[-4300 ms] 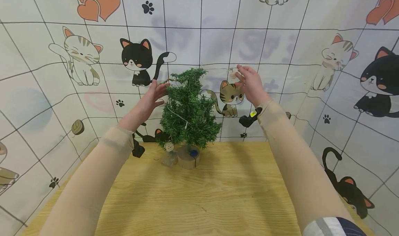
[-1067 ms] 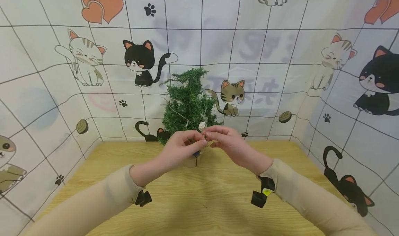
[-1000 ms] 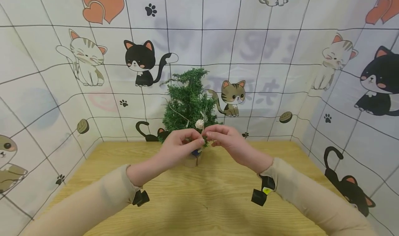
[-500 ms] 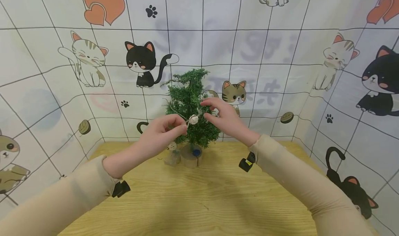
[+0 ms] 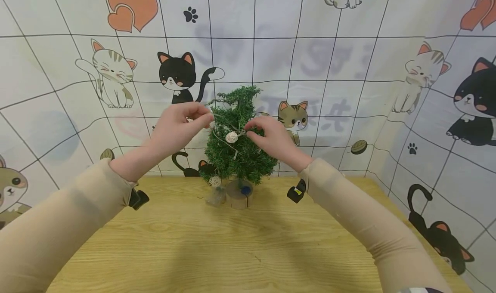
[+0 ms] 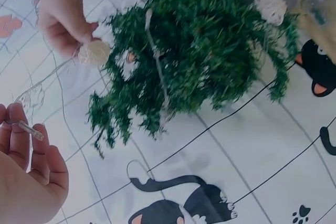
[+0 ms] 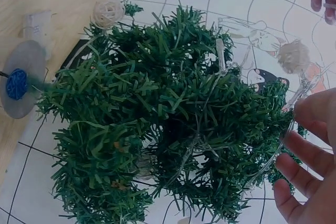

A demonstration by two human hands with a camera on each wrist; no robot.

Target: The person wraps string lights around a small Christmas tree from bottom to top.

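Note:
A small artificial Christmas tree (image 5: 244,151) stands on a round base. In front of it my left hand (image 5: 174,127) pinches a thin string of lights, whose clear tip (image 6: 31,130) shows between the fingers in the left wrist view. A pale woven ball (image 5: 231,137) hangs on this string between the two hands. Just right of that ball, my right hand (image 5: 273,138) pinches the string with thumb and index finger; its other fingers are loosely bent beside the branches. More clear wire (image 7: 202,114) lies across the tree in the right wrist view.
Another woven ball (image 5: 215,181) hangs low at the tree's left, above a small clear box (image 5: 216,197) on the wooden table (image 5: 232,245). A blue patch (image 5: 246,190) marks the tree base. A cat-print cloth (image 5: 329,60) rises close behind.
Both hands have come up from low in front of the tree. My left hand has moved up and left with the string. The woven ball has risen against the branches, and my right hand has regripped.

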